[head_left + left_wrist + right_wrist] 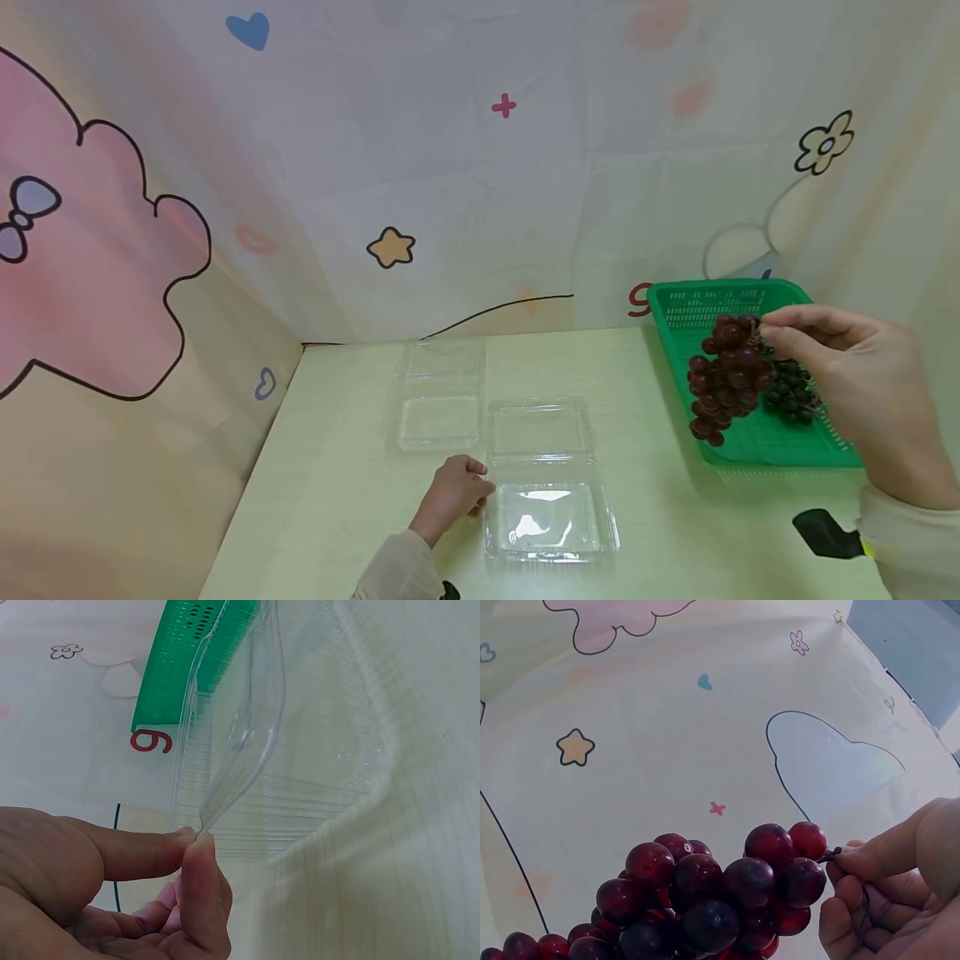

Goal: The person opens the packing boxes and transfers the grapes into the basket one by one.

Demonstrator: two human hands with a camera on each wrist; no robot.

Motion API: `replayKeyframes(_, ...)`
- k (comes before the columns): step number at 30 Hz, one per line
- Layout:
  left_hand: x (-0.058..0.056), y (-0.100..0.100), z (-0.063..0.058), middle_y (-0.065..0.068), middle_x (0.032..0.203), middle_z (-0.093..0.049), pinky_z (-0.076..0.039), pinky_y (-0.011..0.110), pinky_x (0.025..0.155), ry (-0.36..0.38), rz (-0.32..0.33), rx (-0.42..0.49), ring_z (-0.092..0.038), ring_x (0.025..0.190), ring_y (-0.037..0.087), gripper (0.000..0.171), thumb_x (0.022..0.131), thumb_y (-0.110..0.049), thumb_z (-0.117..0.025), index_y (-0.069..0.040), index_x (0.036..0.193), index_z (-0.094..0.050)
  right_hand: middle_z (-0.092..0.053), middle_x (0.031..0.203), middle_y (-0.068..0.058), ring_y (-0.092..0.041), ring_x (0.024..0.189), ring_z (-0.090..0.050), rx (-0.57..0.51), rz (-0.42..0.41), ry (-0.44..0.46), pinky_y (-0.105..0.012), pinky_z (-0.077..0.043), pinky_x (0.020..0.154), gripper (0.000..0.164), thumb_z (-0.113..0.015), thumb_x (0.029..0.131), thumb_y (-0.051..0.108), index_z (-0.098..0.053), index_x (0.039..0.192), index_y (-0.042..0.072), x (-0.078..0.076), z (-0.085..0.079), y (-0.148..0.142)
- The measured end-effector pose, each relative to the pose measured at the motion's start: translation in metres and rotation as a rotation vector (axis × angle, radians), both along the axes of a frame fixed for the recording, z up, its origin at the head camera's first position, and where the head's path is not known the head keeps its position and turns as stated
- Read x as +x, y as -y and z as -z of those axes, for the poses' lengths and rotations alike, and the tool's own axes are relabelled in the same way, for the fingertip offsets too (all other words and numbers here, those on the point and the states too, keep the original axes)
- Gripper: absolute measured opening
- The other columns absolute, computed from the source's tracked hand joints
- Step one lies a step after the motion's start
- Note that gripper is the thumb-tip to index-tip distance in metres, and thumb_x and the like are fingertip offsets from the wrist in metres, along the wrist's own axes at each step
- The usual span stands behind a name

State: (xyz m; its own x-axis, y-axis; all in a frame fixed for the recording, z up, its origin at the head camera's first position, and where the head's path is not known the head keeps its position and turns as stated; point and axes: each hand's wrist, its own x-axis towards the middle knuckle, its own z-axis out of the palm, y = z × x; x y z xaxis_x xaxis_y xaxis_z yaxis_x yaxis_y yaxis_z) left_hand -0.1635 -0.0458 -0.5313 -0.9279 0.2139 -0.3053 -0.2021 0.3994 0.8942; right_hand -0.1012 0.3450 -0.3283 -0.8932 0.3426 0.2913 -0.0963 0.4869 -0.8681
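A bunch of red grapes (727, 379) hangs from my right hand (873, 379), which pinches its stem between thumb and forefinger above the green basket. In the right wrist view the grapes (697, 892) spread to the left of the fingers. My left hand (453, 493) pinches the rim of an open clear plastic clamshell box (551, 525) at its left side. Up close in the left wrist view, thumb and forefinger meet on the thin edge of the box (255, 757). The nearer tray of that box shows only bare plastic.
Inside the green basket (675, 333) lies a bunch of dark grapes (791, 392), partly behind the red ones. Another open clear box (438, 421) stands behind and left of the first. A printed curtain (465, 183) borders the table (322, 492) at the back and left.
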Motion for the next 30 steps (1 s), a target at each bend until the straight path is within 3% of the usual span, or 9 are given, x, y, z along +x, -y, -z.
replayKeyframes(9,0.000,0.002,0.000,0.015,0.077,-0.065,-0.055,0.024,0.054,-0.006,0.005,0.005,-0.056,0.056,0.012,0.021,0.088,0.006,-0.066,0.010,0.108,-0.059,-0.069,0.101,0.022,-0.005,0.101,-0.057,-0.015,0.048,-0.010,-0.008,-0.041,0.078,0.031,-0.067,0.102,0.027,-0.071,0.121,0.003,0.001,0.005,-0.015)
replayKeyframes(15,0.000,0.002,0.000,0.012,0.075,-0.063,-0.055,0.024,0.054,-0.013,0.013,-0.001,-0.056,0.056,0.012,0.022,0.088,0.006,-0.065,0.010,0.109,-0.059,-0.067,0.086,0.022,-0.002,0.075,-0.057,-0.047,0.059,-0.131,-0.008,-0.042,0.072,0.012,-0.066,0.101,0.010,-0.077,0.105,0.012,-0.005,0.008,-0.028)
replayKeyframes(19,0.000,0.002,0.001,0.011,0.074,-0.063,-0.055,0.024,0.054,-0.012,0.013,0.000,-0.056,0.056,0.012,0.021,0.088,0.006,-0.066,0.010,0.108,-0.059,-0.068,0.082,0.020,-0.001,0.069,-0.058,-0.099,0.005,-0.223,-0.007,-0.042,0.075,0.025,-0.063,0.100,-0.003,-0.078,0.096,0.016,-0.010,0.012,-0.038)
replayKeyframes(25,0.001,0.001,0.001,0.015,0.078,-0.064,-0.054,0.023,0.053,-0.005,0.010,0.005,-0.056,0.056,0.012,0.021,0.089,0.006,-0.066,0.010,0.108,-0.059,-0.070,0.078,0.017,0.000,0.066,-0.059,-0.172,-0.024,-0.266,-0.006,-0.043,0.075,0.032,-0.060,0.098,-0.011,-0.079,0.093,0.015,-0.012,0.017,-0.052)
replayKeyframes(30,0.001,0.001,0.001,0.011,0.075,-0.063,-0.054,0.022,0.052,-0.006,0.003,0.002,-0.055,0.055,0.012,0.020,0.088,0.006,-0.066,0.009,0.107,-0.059,-0.071,0.081,0.017,0.001,0.066,-0.058,-0.204,-0.069,-0.307,-0.005,-0.044,0.069,0.033,-0.061,0.099,-0.006,-0.080,0.093,0.020,-0.013,0.021,-0.062)
